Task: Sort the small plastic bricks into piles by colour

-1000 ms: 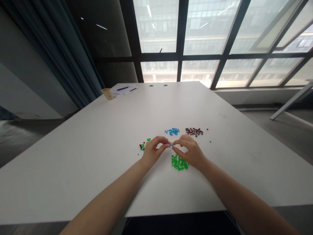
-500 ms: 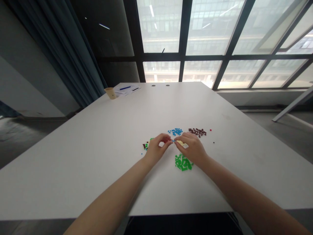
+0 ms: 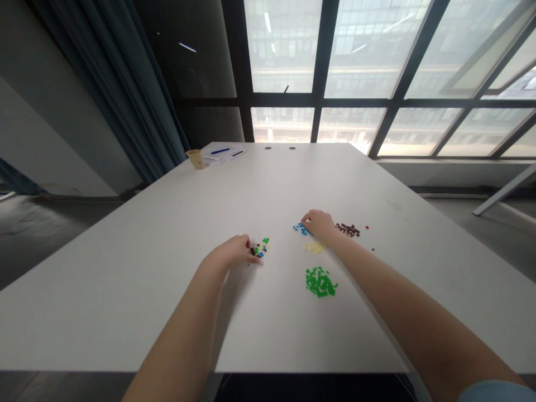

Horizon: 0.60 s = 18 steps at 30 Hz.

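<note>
Small coloured bricks lie in heaps on a white table point(image 3: 167, 268). My left hand point(image 3: 231, 252) rests with its fingers curled at a small mixed cluster of bricks point(image 3: 260, 249), fingertips touching it. My right hand point(image 3: 320, 224) reaches forward onto the blue heap point(image 3: 300, 228), fingers bent down over the pieces. A pale yellow heap point(image 3: 314, 246) lies just under my right wrist. The green heap point(image 3: 320, 282) sits nearer me, between my forearms. A dark brown heap point(image 3: 348, 229) lies right of my right hand.
A paper cup point(image 3: 196, 159) and papers with a blue pen point(image 3: 220, 151) sit at the far left corner of the table. Single tiny pieces, one of them red point(image 3: 367, 227), lie past the brown heap. Big windows and a dark curtain stand behind the table.
My hands were pinched together over the yellow heap on a small blue piece. They have parted: the left went to the mixed cluster, the right forward to the blue heap.
</note>
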Motion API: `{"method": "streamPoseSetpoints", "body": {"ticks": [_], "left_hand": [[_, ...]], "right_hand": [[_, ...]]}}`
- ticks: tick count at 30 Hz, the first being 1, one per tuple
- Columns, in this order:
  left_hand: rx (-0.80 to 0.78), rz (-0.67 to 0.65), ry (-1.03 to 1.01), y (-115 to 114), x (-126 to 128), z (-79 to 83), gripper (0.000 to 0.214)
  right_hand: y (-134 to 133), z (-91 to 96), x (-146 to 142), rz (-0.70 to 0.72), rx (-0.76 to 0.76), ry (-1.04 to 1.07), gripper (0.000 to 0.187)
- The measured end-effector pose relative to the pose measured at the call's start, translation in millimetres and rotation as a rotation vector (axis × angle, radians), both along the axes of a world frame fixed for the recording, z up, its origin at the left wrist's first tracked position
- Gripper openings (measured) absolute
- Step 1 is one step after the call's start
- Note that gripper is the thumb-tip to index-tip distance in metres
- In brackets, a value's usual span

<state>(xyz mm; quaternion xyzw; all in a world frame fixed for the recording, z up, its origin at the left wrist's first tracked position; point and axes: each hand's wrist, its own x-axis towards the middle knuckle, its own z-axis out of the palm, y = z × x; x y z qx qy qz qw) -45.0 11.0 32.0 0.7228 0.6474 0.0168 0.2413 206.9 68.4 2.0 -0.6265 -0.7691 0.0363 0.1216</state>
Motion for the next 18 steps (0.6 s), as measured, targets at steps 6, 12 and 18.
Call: {"method": "streamPoseSetpoints", "body": {"ticks": [6,12,18], "left_hand": [[0.029,0.02,-0.089,-1,0,-7.7,0.021],[0.081,0.016,-0.098,0,0,-13.8,0.016],[0.149,0.019,-0.068,1,2,-16.0,0.014]], "right_hand": [[2,-1.4,1,-0.01,-0.001,0.017,0.023],[-17,8.9,22,-0.032,0.049,0.082,0.024],[-56,15.4,58,-0.025,0.129,0.296,0.024]]}}
